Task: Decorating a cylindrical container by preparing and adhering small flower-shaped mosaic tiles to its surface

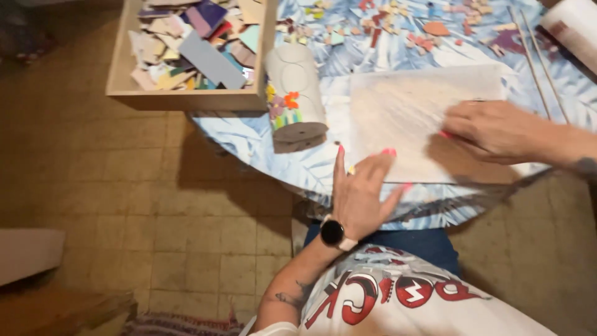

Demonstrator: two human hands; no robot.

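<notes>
A pale rectangular board (410,118) lies flat on a round table covered with a blue leaf-patterned cloth (249,140). My left hand (360,190), with a black watch on its wrist, rests open at the board's near left corner, fingers spread and touching the edge. My right hand (491,132) lies on the board's right side with its fingers curled; whether it holds something small I cannot tell. A grey cylindrical pot (293,96), partly covered with coloured mosaic bits, lies on its side just left of the board.
A wooden box (186,98) full of coloured tile pieces overhangs the table's left edge. Several loose tile fragments (398,28) are scattered at the table's far side, with two thin wooden sticks (535,59) at the right. Tiled floor lies to the left.
</notes>
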